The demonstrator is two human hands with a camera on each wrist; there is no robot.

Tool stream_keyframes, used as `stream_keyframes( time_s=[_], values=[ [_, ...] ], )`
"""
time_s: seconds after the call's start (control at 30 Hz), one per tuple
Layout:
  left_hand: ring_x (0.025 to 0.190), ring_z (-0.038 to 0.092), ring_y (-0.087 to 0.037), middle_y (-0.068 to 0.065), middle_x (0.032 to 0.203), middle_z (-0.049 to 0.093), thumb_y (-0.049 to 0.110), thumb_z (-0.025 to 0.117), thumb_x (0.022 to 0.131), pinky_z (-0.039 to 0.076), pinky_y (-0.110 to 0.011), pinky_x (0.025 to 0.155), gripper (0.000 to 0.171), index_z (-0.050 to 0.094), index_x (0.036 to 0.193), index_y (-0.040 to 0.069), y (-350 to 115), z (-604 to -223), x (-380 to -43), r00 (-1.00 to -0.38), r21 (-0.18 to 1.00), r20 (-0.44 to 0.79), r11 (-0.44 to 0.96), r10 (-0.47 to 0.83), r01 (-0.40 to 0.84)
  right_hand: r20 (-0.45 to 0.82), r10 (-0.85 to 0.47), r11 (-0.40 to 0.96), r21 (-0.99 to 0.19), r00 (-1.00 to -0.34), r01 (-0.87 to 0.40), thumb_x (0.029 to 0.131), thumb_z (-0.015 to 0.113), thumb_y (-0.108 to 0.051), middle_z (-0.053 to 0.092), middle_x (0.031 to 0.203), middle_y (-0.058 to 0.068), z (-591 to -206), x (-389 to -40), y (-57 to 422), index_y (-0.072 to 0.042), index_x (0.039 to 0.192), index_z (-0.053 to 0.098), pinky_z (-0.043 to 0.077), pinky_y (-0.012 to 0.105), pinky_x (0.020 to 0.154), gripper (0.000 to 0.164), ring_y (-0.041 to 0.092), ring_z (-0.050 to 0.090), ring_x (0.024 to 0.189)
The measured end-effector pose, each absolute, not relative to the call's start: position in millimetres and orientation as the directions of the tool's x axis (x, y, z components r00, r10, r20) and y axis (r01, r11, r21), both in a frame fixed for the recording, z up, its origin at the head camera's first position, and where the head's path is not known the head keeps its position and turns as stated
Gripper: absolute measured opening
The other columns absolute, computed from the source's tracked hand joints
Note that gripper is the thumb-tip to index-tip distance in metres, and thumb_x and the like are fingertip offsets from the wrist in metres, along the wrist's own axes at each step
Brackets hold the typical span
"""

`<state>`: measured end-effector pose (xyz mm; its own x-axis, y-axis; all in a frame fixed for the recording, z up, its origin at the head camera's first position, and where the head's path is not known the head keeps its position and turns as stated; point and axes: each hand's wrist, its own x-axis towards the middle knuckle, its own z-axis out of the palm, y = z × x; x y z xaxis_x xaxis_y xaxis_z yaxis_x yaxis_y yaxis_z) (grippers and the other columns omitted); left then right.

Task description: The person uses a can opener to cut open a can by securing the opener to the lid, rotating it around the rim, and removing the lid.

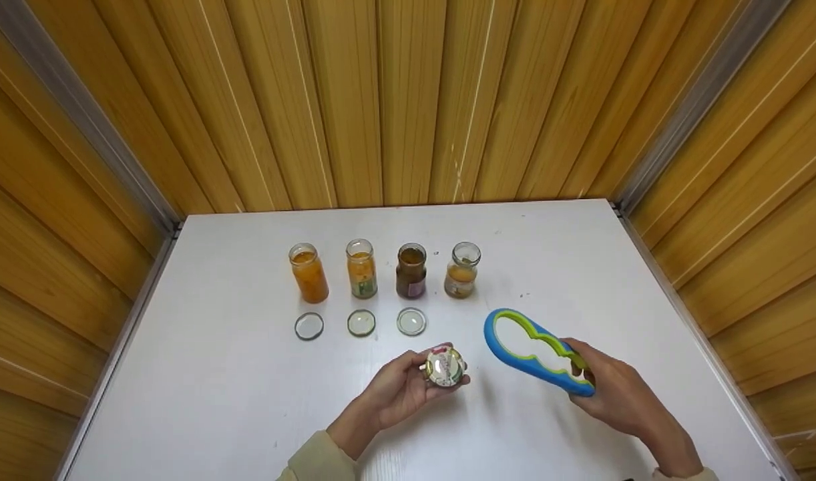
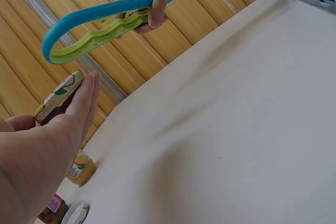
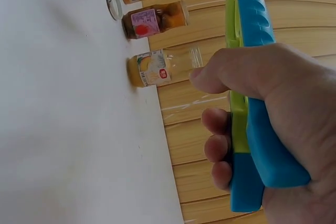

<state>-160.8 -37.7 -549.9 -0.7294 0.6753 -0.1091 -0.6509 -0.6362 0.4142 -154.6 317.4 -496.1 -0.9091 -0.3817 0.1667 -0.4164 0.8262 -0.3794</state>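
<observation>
My left hand (image 1: pixel 400 387) holds a patterned jar lid (image 1: pixel 445 366), printed side up, between thumb and fingers above the table. In the left wrist view the lid (image 2: pixel 59 97) is tilted and seen from its edge. My right hand (image 1: pixel 618 387) grips the handle end of a blue and green jar opener (image 1: pixel 515 359), its fingers curled round both arms. The opener's looped end points toward the lid, apart from it. Nearest behind stands an uncapped jar (image 1: pixel 461 272), partly filled with something yellow.
Left of that jar stand a dark uncapped jar (image 1: pixel 411 272) and two orange-filled ones, a labelled jar (image 1: pixel 362 270) and a taller-looking jar (image 1: pixel 310 274). Three lids lie before them: a left lid (image 1: pixel 309 326), a middle lid (image 1: pixel 361 323) and a right lid (image 1: pixel 411 321). Wood-patterned walls (image 1: pixel 408 100) enclose the white table (image 1: pixel 214 374).
</observation>
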Motion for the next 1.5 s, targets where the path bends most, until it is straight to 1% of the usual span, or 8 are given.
stream_keyframes(
  time_s=[0.13,0.33,0.53,0.8,0.97,1.13,1.27,1.5],
  values=[
    [0.123,0.038,-0.047,-0.03,0.14,0.032,0.018,0.031,0.096,0.031,-0.046,0.104,0.054,0.02,0.146,0.0,-36,-550,-165,-0.739,0.4,-0.09,-0.656,0.667,-0.64,0.163,-0.366,0.828,-0.393,-0.916,-0.4,0.066,0.079,-0.013,0.054,0.09,-0.009,-499,-156,323,-0.015,0.13,0.048,0.046,0.027,0.062,0.071,0.009,0.049,0.072],
    [0.123,0.041,-0.043,-0.027,0.136,0.041,0.021,0.034,0.097,0.034,-0.046,0.102,0.05,0.029,0.144,0.005,-32,-548,-179,-0.744,0.422,-0.125,-0.643,0.657,-0.639,0.154,-0.339,0.839,-0.397,-0.928,-0.372,0.068,0.079,-0.012,0.052,0.085,-0.008,-502,-157,327,-0.015,0.128,0.049,0.045,0.027,0.061,0.067,0.01,0.047,0.07],
    [0.117,0.047,-0.043,-0.026,0.131,0.046,0.022,0.039,0.096,0.036,-0.046,0.1,0.049,0.034,0.139,-0.001,-27,-548,-195,-0.793,0.468,-0.208,-0.653,0.573,-0.595,0.131,-0.338,0.837,-0.411,-0.932,-0.361,0.069,0.078,-0.012,0.055,0.089,-0.006,-504,-159,328,-0.014,0.129,0.048,0.046,0.03,0.063,0.068,0.011,0.048,0.073],
    [0.112,0.054,-0.031,-0.02,0.124,0.052,0.028,0.06,0.09,0.041,-0.039,0.096,0.05,0.048,0.13,0.0,-15,-543,-215,-0.827,0.64,-0.313,-0.54,0.467,-0.546,0.109,-0.317,0.846,-0.417,-0.942,-0.333,0.068,0.079,-0.011,0.055,0.089,-0.005,-504,-161,332,-0.014,0.13,0.047,0.045,0.03,0.063,0.069,0.013,0.049,0.073],
    [0.109,0.055,-0.022,-0.013,0.123,0.055,0.028,0.067,0.086,0.043,-0.035,0.095,0.055,0.05,0.131,0.001,-6,-535,-227,-0.88,0.833,-0.313,-0.343,0.357,-0.435,0.107,-0.312,0.849,-0.416,-0.944,-0.327,0.069,0.078,-0.012,0.054,0.089,-0.005,-504,-162,335,-0.014,0.131,0.047,0.045,0.03,0.063,0.069,0.013,0.049,0.073],
    [0.107,0.055,-0.02,-0.007,0.121,0.057,0.033,0.074,0.079,0.047,-0.033,0.089,0.063,0.052,0.13,0.005,7,-531,-237,-0.952,0.974,-0.227,0.069,0.204,-0.217,0.12,-0.314,0.853,-0.4,-0.942,-0.335,0.07,0.077,-0.012,0.052,0.084,-0.006,-505,-163,340,-0.014,0.129,0.048,0.043,0.029,0.061,0.066,0.013,0.047,0.071],
    [0.108,0.051,-0.019,-0.001,0.117,0.056,0.038,0.078,0.073,0.044,-0.033,0.092,0.065,0.056,0.127,0.01,17,-531,-244,-0.985,0.929,-0.13,0.361,0.114,-0.081,0.088,-0.294,0.859,-0.412,-0.952,-0.303,0.071,0.077,-0.012,0.053,0.085,-0.004,-505,-166,343,-0.013,0.13,0.047,0.043,0.031,0.062,0.066,0.014,0.048,0.072],
    [0.111,0.047,-0.016,-0.005,0.123,0.05,0.039,0.078,0.072,0.041,-0.032,0.097,0.071,0.049,0.13,0.008,30,-541,-252,-0.995,0.813,-0.027,0.581,0.096,0.034,0.037,-0.245,0.867,-0.439,-0.969,-0.236,0.07,0.081,-0.031,0.056,0.093,0.002,-507,-169,349,-0.011,0.131,0.044,0.045,0.034,0.063,0.074,0.018,0.05,0.078]
  ],
)
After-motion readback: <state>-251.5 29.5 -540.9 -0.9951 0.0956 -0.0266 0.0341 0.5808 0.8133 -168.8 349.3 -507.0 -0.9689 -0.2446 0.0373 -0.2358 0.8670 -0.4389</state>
